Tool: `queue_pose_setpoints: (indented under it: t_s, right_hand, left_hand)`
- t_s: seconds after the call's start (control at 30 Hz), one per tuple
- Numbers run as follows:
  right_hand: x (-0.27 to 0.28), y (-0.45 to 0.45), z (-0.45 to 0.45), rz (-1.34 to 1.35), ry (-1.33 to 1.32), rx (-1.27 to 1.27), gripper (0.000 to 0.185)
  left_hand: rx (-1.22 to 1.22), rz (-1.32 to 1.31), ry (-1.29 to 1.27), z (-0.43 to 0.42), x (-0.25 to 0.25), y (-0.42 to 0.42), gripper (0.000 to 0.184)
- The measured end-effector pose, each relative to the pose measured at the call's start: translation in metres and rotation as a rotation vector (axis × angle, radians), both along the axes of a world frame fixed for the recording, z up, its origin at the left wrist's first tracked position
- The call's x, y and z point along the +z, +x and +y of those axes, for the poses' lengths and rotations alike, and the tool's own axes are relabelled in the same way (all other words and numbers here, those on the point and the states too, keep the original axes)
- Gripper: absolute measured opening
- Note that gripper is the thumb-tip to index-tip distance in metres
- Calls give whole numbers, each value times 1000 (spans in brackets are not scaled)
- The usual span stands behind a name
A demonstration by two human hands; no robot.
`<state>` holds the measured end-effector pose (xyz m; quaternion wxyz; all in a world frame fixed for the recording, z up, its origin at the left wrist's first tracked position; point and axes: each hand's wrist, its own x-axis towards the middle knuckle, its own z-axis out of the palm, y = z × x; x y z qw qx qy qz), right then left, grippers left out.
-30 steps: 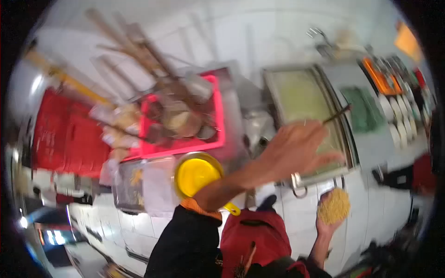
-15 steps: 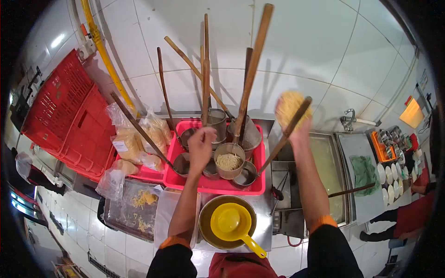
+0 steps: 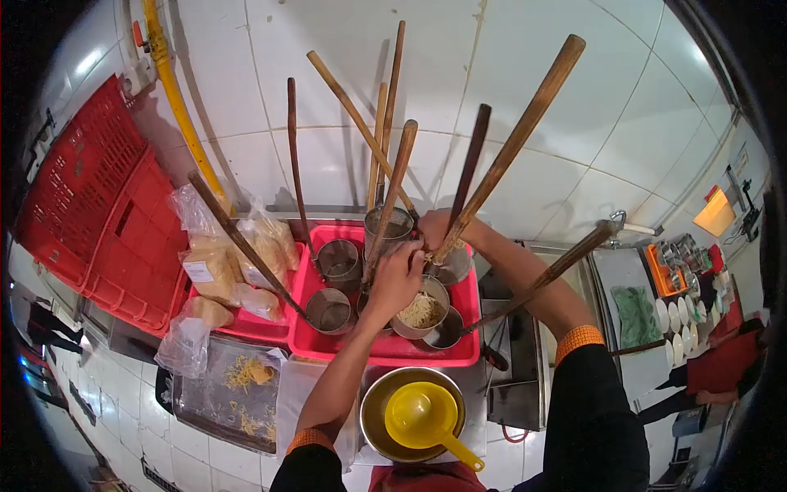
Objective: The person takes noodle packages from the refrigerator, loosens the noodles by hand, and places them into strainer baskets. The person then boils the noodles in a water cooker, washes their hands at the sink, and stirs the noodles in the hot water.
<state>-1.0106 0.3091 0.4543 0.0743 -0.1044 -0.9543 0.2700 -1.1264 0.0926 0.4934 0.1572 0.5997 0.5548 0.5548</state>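
Observation:
My left hand is over the strainers with its fingers curled inward, close to a wooden handle. Just beyond it, my right hand reaches in from the right, curled and partly behind a thick wooden handle. The hands nearly meet; what their fingers hold is hidden. Below them, a round metal strainer contains pale noodles. More long-handled strainers, such as one at the left and one at the back, stand in a pink tray.
A yellow ladle rests in a metal bowl in front. Bagged noodles and red crates are at left, above a metal tray with noodle scraps. At right stand a sink and a person.
My right hand, which held up a bundle of noodles at the right, has swung left over the strainers. My left hand has shifted right and slightly down. The view has shifted slightly.

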Motion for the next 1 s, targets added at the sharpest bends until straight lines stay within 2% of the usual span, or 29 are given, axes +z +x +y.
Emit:
queue_pose_setpoints:
  t_s: [0.03,0.07,0.1,0.17,0.2,0.27,0.3,0.37,0.4,0.43,0.5,0.53,0.6,0.63,0.7,0.73,0.83,0.9,0.93,1.0]
  right_hand:
    - [16,-4,-17,-196,248,-48,36]
    - [38,-3,-32,-280,280,-67,34]
    - [32,-1,-23,-285,282,-73,34]
    - [11,7,-1,-311,-4,-3,39]
    - [18,8,-7,-316,-6,-8,39]
    - [51,10,-38,-301,18,-113,51]
    - [72,16,-54,-304,13,-118,51]
    - [104,27,-79,-337,-226,-126,60]
    - [97,32,-72,-330,-214,-75,42]
    - [88,39,-64,-322,-214,-80,42]
    - [78,48,-67,27,-332,215,28]
    - [85,48,-70,31,-327,214,28]
    - [97,51,-85,-170,-157,79,42]
    - [90,55,-83,-165,-155,77,42]
    - [71,64,-77,-224,149,127,36]
    - [62,66,-78,-220,148,124,36]
    - [48,73,-84,-164,113,35,36]
    - [44,78,-90,3,368,48,35]
    - [42,80,-92,4,369,49,35]
    - [40,87,-96,92,342,65,25]
  left_hand:
    - [6,10,12,4,0,2,18]
    - [0,-15,-37,9,0,3,19]
    - [-6,-19,-34,16,-6,3,19]
    - [91,73,48,32,-26,1,22]
    - [86,67,47,40,-36,-2,22]
    - [-92,34,-89,53,-51,-10,25]
    - [-97,30,-93,51,-44,-8,25]
    - [-41,95,-70,41,-22,-5,28]
    - [-50,173,-6,44,-32,-7,31]
    - [-55,180,-4,46,-25,-7,31]
    - [-264,55,-307,45,-14,-6,34]
    - [-265,60,-303,52,-17,-8,34]
    - [-306,226,-140,60,-24,-13,31]
    - [-308,230,-139,62,-22,-17,31]
    - [-528,490,-171,67,-10,-23,24]
    - [-531,494,-172,67,-4,-21,24]
    - [-454,429,-244,75,7,-9,15]
    - [-522,61,-19,83,12,-5,12]
    - [-522,63,-18,82,13,-5,12]
    - [-370,-183,-77,79,18,-3,15]
